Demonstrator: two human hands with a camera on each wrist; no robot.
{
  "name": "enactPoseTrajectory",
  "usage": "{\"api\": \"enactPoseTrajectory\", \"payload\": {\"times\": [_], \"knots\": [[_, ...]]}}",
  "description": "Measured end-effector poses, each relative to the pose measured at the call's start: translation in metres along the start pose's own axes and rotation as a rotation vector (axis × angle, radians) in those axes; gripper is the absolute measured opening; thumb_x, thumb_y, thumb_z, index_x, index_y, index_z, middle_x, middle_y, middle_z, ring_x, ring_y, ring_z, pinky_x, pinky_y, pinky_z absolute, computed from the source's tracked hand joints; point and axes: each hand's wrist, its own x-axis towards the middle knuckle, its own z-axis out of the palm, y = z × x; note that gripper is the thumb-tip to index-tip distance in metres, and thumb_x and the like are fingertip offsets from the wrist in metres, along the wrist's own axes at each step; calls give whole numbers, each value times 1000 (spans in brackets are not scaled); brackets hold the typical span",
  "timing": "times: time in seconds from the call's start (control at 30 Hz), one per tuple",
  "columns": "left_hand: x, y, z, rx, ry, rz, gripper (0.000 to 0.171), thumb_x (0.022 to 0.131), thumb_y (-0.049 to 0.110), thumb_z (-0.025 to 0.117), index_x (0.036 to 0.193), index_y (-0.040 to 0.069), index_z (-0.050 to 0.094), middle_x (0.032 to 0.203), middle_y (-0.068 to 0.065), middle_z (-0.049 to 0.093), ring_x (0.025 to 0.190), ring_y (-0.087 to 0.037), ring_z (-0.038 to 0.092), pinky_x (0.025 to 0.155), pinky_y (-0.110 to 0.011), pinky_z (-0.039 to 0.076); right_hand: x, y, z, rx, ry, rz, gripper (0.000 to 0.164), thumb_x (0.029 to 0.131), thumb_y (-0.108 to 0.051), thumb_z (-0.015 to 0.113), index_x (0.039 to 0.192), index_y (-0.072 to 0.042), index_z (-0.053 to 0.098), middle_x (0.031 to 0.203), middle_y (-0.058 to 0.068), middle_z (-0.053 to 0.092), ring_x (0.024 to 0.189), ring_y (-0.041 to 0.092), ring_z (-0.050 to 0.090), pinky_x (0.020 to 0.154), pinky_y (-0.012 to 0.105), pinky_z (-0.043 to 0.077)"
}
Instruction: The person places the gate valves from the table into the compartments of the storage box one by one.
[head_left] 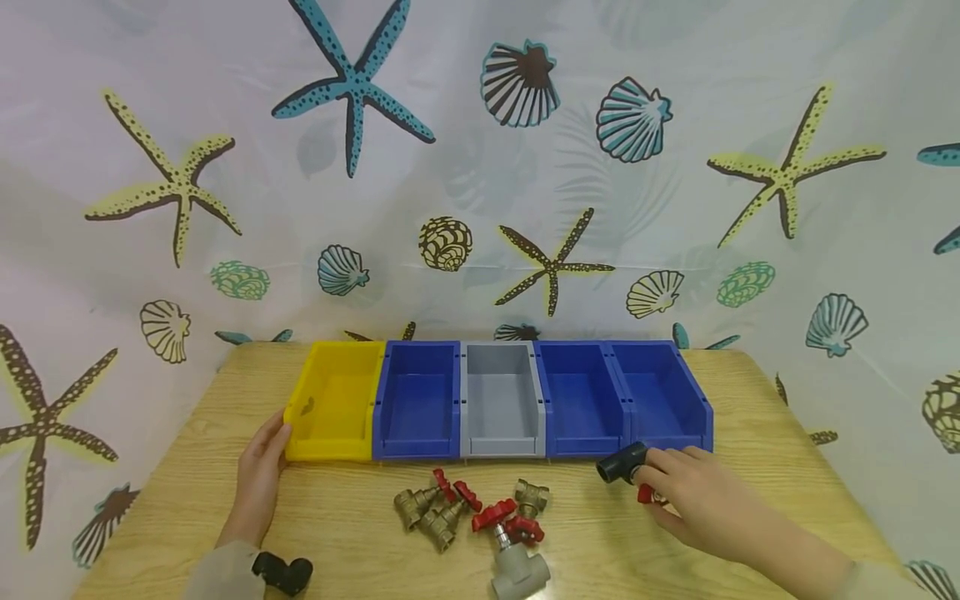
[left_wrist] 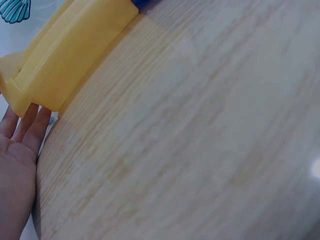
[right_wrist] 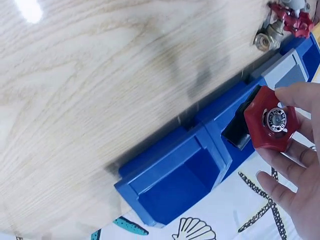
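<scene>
My right hand [head_left: 697, 496] grips a black valve [head_left: 624, 462] with a red handwheel [right_wrist: 272, 120], held just in front of the rightmost blue bin [head_left: 658, 396]. In the right wrist view, the thumb and fingers are at the edge of the wheel, and the black body shows behind it. My left hand [head_left: 261, 467] rests against the left side of the yellow bin [head_left: 333, 450], its straight fingers [left_wrist: 36, 127] touching the wall. Brass valves [head_left: 441, 525] with red handles lie on the table before the bins, beside a grey valve [head_left: 519, 571] with a red handwheel.
Between the yellow and rightmost bins stand a blue bin [head_left: 416, 448], a grey bin [head_left: 502, 446] and another blue bin [head_left: 588, 442], all in one row. A black rounded piece [head_left: 282, 573] overlaps the left sleeve. Behind the wooden table [head_left: 337, 533] hangs a patterned cloth [head_left: 465, 183].
</scene>
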Motion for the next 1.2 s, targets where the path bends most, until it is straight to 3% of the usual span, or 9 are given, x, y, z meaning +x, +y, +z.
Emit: {"api": "enactPoseTrajectory", "payload": {"times": [0.27, 0.5, 0.73, 1.2], "knots": [[-1, 3, 1, -2, 4, -2, 70, 101, 55, 42, 159, 18, 24, 163, -1, 20, 144, -17, 26, 103, -13, 36, -3, 15, -8, -48, 4, 14, 38, 61, -19, 91, 88, -20, 63, 80, -13, 49, 65, 0, 46, 56, 27, 45], [-2, 4, 2, 8, 5, -3, 72, 100, 57, 42, 159, 18, 25, 163, -1, 20, 145, -18, 24, 114, -27, 30, -9, 28, -8, -113, -31, 28, 37, 62, -23, 91, 85, -20, 62, 78, -13, 47, 63, 1, 44, 53, 26, 42], [-2, 2, 1, 14, 9, -1, 73, 100, 57, 43, 159, 18, 25, 163, -2, 19, 146, -19, 23, 113, -24, 30, -12, 43, -7, -146, -21, 45, 36, 62, -21, 90, 83, -19, 62, 77, -11, 45, 61, 2, 42, 51, 26, 42], [0, 1, 2, 38, 33, -23, 72, 101, 56, 41, 159, 18, 23, 163, 0, 20, 146, -17, 23, 116, -30, 27, -7, 63, -6, -234, -67, 65, 34, 65, -25, 90, 83, -14, 64, 77, -4, 50, 60, 9, 45, 51, 30, 44]]}}
